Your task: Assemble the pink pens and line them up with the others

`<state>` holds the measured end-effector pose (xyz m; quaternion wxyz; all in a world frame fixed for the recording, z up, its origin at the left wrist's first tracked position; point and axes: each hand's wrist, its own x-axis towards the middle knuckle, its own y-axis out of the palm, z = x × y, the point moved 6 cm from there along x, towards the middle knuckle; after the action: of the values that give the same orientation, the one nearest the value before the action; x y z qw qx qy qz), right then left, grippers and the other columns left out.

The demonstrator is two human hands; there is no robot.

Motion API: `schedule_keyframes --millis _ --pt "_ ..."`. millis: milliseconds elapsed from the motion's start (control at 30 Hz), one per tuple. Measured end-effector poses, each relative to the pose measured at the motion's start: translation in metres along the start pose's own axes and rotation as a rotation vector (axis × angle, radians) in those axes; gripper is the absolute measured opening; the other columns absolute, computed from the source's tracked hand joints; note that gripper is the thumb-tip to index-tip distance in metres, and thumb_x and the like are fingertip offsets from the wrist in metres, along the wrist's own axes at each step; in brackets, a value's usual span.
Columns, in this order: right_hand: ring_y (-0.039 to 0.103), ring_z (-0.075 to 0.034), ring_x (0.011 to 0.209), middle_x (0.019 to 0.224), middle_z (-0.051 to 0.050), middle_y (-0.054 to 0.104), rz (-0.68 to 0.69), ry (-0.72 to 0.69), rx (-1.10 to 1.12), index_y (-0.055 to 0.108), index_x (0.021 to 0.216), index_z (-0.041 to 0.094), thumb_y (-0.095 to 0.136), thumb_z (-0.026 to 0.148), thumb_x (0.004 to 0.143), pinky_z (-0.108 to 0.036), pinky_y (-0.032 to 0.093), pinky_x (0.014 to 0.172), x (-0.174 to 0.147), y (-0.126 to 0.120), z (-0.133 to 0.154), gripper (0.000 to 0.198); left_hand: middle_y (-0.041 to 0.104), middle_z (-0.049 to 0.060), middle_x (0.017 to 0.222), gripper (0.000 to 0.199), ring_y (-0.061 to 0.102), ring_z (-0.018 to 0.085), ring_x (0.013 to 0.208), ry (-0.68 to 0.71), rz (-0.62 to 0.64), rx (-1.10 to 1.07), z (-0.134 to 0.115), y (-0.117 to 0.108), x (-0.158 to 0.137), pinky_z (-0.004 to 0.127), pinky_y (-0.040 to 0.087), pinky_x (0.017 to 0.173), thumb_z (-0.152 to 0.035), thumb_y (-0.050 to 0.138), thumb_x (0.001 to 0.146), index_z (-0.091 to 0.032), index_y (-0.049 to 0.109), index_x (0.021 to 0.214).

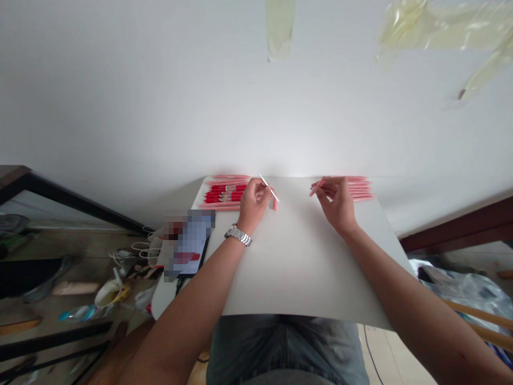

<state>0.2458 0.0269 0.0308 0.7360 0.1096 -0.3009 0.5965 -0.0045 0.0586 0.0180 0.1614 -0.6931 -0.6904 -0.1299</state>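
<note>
Over the smooth, pale counter (pixel 296 262), the left hand (pixel 255 201) pinches a thin, straight white rod (pixel 263 179); the right hand (pixel 333 206) pinches a slim pink piece (pixel 317 187) near slender, tapered pink sticks (pixel 362 190).

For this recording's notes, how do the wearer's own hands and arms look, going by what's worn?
Both the left hand and right hand are ungloved. A silver-coloured, metal-link band circles the left wrist; the right wrist carries nothing visible. No sleeve shows on either side.
</note>
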Motion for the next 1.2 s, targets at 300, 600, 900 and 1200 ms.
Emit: schedule_keyframes --millis 300,600,900,1200 --pt "0.076 -0.023 0.092 0.102 -0.007 0.075 0.109 0.064 -0.102 0.049 0.11 0.026 0.064 0.045 0.098 -0.047 0.065 0.085 0.002 0.005 -0.015 0.027 0.069 0.001 0.089 0.02 0.073 0.014 0.079 0.002 0.006 0.002 0.003 0.0 0.001 0.03 0.062 0.078 -0.038 0.066 0.096 -0.022 0.054 0.098" --pt "0.076 -0.022 0.094 0.101 -0.005 0.076 0.079 0.062 -0.017 0.049 0.115 0.028 0.068 0.045 0.096 -0.045 0.064 0.087 0.001 0.004 -0.01 0.032 0.07 0.002 0.091 0.022 0.074 0.015 0.083 -0.004 0.015 0.0 0.004 0.0 0.001 0.031 0.063 0.079 -0.041 0.066 0.096 -0.022 0.054 0.099" --pt "0.077 -0.023 0.094 0.103 -0.006 0.078 0.113 0.103 -0.022 0.053 0.119 0.027 0.071 0.051 0.093 -0.045 0.064 0.088 0.0 0.005 -0.009 0.04 0.073 0.004 0.093 0.035 0.073 0.016 0.084 -0.055 -0.01 -0.138 -0.003 0.001 0.001 0.032 0.064 0.08 -0.05 0.073 0.09 -0.022 0.053 0.095" --pt "0.076 -0.023 0.102 0.102 -0.006 0.077 0.173 0.138 0.06 0.055 0.107 0.026 0.072 0.053 0.092 -0.044 0.063 0.094 -0.003 0.012 -0.01 0.036 0.075 0.006 0.098 0.04 0.075 0.017 0.092 -0.094 -0.044 -0.202 -0.007 0.001 0.0 0.035 0.065 0.087 -0.054 0.075 0.088 -0.022 0.052 0.094"
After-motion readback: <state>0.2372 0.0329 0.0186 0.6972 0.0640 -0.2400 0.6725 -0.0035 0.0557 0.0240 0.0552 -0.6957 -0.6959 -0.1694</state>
